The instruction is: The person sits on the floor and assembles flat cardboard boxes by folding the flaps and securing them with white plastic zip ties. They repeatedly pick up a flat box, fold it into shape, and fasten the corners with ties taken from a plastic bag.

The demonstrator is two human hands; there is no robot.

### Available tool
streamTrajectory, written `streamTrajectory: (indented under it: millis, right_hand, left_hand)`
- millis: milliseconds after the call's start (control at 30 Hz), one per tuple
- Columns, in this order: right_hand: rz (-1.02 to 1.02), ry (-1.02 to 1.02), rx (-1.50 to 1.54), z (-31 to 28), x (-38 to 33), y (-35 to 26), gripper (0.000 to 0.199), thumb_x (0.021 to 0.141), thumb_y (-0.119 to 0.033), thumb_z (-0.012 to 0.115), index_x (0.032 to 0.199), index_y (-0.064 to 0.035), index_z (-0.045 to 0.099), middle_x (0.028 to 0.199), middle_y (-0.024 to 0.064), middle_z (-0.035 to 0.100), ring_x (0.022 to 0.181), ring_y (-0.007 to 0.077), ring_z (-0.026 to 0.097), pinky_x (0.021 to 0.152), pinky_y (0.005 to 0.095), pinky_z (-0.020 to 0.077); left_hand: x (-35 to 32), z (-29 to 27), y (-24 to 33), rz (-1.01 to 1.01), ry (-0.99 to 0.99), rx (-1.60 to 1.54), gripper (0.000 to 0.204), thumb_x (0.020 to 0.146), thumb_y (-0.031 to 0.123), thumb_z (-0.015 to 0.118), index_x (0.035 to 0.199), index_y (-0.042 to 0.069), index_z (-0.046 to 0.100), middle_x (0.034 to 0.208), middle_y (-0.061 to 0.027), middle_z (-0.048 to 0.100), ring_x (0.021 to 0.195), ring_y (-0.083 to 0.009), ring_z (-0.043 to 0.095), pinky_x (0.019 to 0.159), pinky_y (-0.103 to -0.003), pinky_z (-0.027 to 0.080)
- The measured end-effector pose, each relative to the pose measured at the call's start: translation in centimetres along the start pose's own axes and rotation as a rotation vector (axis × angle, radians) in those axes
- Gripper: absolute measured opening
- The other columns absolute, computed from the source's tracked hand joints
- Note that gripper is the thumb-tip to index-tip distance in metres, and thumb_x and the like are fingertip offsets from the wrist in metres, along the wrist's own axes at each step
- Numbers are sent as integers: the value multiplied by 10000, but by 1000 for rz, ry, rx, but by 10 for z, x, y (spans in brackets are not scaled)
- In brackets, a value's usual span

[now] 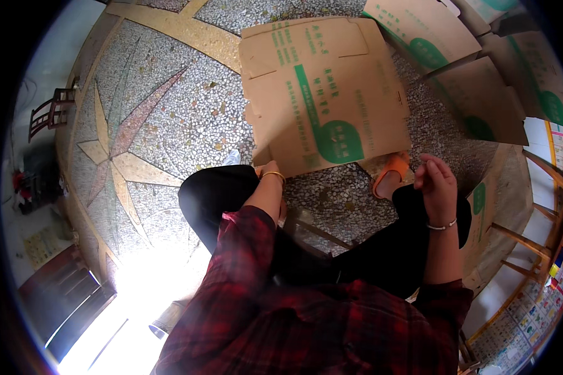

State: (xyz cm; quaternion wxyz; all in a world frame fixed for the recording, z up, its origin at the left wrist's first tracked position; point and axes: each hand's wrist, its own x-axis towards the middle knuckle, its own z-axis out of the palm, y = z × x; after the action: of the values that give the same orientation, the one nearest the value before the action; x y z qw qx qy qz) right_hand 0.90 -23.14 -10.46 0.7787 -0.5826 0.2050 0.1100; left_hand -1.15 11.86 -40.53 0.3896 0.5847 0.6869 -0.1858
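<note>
A flattened brown cardboard box (322, 94) with green print lies on the speckled floor in front of my knees, slightly tilted. My left hand (268, 168), with a gold bracelet at the wrist, is closed on its near left corner; the fingertips are partly hidden by the board. Above my right knee, apart from the cardboard, my right hand (437, 182) is raised with its fingers curled in. Nothing shows in it. A pale bracelet (442, 225) circles that wrist.
More printed cardboard boxes (425, 37) are piled at the far right. An orange slipper (393, 170) is on my right foot, near the board's edge. Wooden furniture legs (524, 242) stand to the right, and a dark chair (52, 112) at the far left.
</note>
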Motion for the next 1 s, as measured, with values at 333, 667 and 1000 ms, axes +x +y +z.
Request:
streamTrajectory:
  millis: [333,667,1000]
  right_hand:
    - [1,-70,-42,11,16,3,207,890,-147,499,1028,-8,564,730,33,589,559,99,524,520,219,437]
    - [-20,-212,-337,41,-2,18,227,876,-185,525,994,-3,590,705,38,612,569,86,545,521,210,443]
    - [-987,115,-1308,24,-53,4,599,706,-167,685,1243,-97,431,1264,149,404,1202,352,343,994,496,266]
  left_hand:
    - [1,-9,-11,-80,-197,-227,480,777,286,594,1172,28,510,1120,-139,506,871,-236,544,766,-367,429]
    - [-27,-58,-7,649,-841,-296,264,855,270,492,967,43,568,797,-63,583,635,-174,546,516,-298,423]
    - [-308,-162,66,692,-1252,-307,198,881,193,459,925,18,540,732,-59,575,536,-164,518,511,-267,437]
